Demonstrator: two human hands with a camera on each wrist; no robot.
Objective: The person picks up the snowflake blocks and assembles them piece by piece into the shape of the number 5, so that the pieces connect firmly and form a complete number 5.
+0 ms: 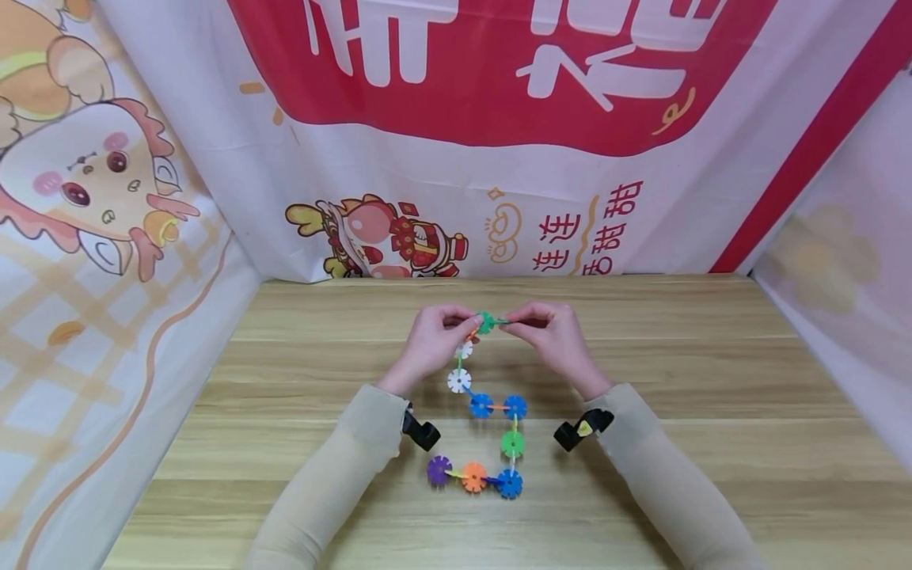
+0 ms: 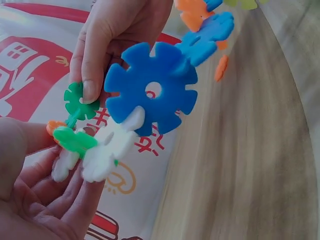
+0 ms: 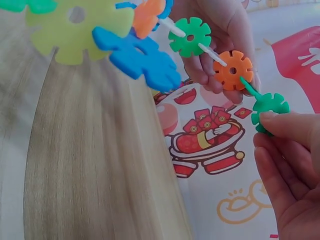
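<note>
A chain of colourful notched plastic discs (snowflake building discs) winds from my hands back toward me. My left hand (image 1: 435, 340) pinches the chain near its far end, around an orange disc (image 3: 233, 70). Beyond that a green disc (image 1: 485, 323) joins on, seen nearly edge-on in the right wrist view. My right hand (image 1: 556, 336) pinches the last green disc (image 3: 270, 109) between thumb and fingertips; it is linked to the green one before it. White discs (image 1: 459, 381) and blue discs (image 1: 481, 406) follow nearer me. Fingers partly cover the join at the orange disc.
The chain turns at a light green disc (image 1: 512, 444) and a blue disc (image 1: 510, 484), then runs left through an orange disc (image 1: 473, 477) to a purple disc (image 1: 439, 471). Below is a wooden table (image 1: 299, 475). Printed cloth (image 1: 399, 158) hangs behind its far edge.
</note>
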